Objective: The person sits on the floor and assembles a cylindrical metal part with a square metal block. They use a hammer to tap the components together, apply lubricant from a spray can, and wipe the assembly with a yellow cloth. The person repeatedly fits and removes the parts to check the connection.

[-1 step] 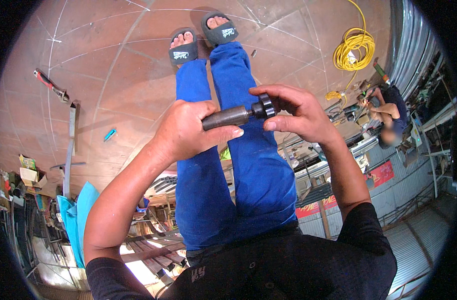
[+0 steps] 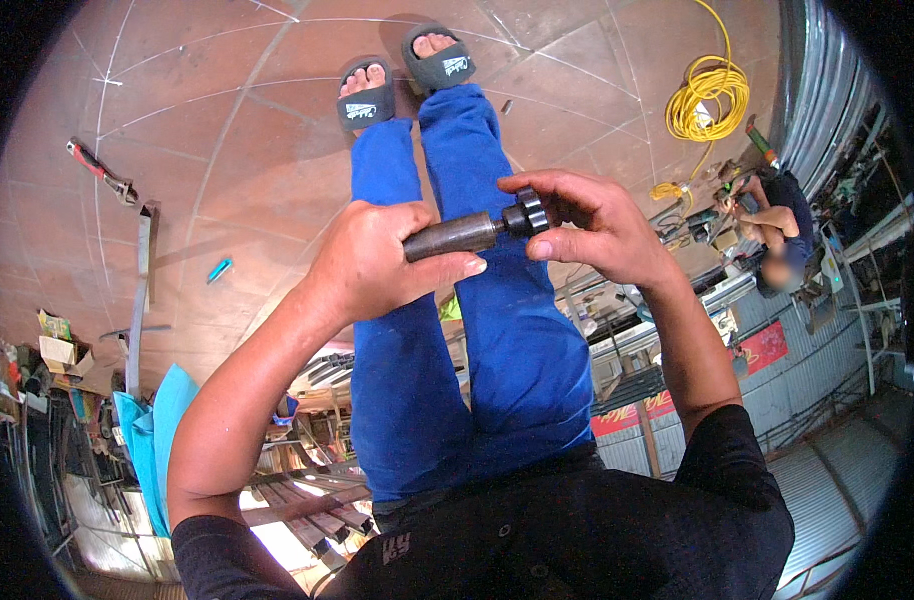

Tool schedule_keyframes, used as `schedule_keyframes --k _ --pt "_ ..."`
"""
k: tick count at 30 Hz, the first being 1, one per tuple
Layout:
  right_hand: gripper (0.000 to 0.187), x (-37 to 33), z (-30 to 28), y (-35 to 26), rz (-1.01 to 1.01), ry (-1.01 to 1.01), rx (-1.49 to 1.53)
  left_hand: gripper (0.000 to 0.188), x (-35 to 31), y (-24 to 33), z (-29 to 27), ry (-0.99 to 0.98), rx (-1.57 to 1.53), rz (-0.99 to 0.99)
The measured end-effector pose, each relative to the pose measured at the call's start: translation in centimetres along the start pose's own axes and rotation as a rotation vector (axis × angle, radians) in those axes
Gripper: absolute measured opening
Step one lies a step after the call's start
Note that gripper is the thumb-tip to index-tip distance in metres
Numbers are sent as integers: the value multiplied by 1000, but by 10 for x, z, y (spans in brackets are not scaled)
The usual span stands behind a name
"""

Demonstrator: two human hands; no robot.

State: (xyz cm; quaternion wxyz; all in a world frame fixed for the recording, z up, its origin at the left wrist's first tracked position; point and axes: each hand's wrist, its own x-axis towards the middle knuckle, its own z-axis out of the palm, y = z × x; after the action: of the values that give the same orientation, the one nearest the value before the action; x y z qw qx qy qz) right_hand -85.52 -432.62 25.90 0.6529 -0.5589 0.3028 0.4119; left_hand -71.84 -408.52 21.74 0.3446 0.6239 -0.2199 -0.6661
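Note:
My left hand (image 2: 365,258) is wrapped round a dark metal tube (image 2: 451,238), its thumb lying along the near side. From the tube's right end sticks a short threaded stem that carries a black ridged knob (image 2: 528,213). My right hand (image 2: 605,228) has that knob between its thumb and curled fingers. Both hands are held in front of my blue trousers (image 2: 437,160), the tube lying almost level and tilted slightly up to the right. How far the stem sits inside the tube is hidden.
On the reddish floor lie red-handled pliers (image 2: 102,170), a long metal bar (image 2: 142,290) and a small blue tool (image 2: 219,270). A coil of yellow cable (image 2: 707,100) rests at the far right. Beyond it another person (image 2: 777,225) crouches among tools.

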Motion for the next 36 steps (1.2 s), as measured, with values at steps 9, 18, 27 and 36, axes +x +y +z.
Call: schedule_keyframes --k 9,18,27,36 --pt "40 7 13 16 175 100 13 37 -3 -9 18 66 -2 25" --pt "43 3 8 13 203 -62 335 34 2 -18 24 29 23 60" --pt "50 -3 9 24 82 64 219 32 1 -13 35 25 -39 11" --pt "55 -6 4 40 -38 47 256 31 8 -10 31 -28 -82 -113"
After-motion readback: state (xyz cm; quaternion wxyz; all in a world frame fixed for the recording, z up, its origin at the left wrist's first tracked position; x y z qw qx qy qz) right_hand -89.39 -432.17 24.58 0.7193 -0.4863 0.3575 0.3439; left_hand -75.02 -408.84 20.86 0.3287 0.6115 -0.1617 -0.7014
